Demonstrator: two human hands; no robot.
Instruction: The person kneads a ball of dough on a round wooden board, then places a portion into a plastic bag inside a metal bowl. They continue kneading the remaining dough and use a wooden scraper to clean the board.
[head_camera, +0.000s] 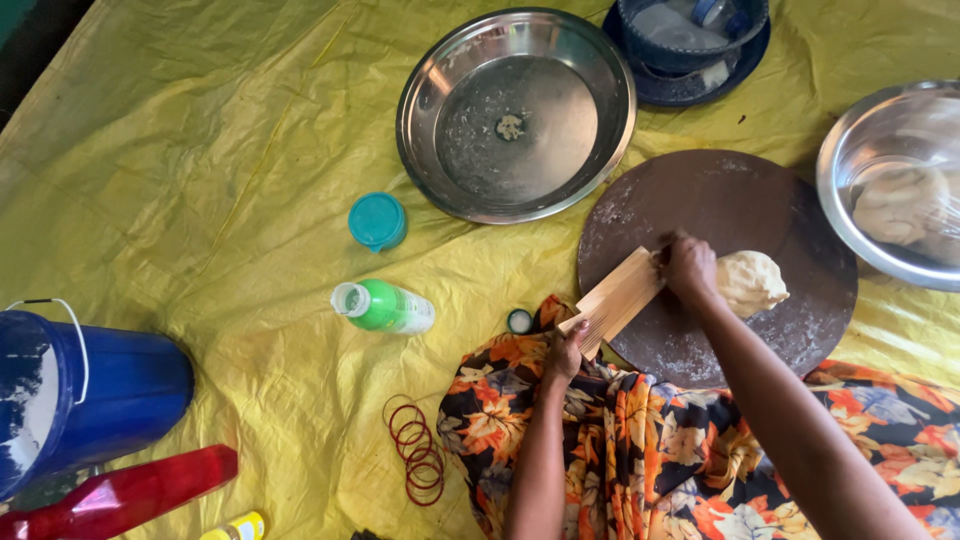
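My left hand (566, 352) and right hand (688, 268) each grip an end of the wooden slat (618, 298), tilted over the round board (715, 265); dough (752, 283) lies on the board, touching my right hand.

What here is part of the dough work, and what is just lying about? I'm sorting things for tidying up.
In use:
left hand and right hand, both on the wooden board
lump of dough
round board

Lying about:
empty metal pan
teal cup
green bottle
red rubber bands
blue bucket
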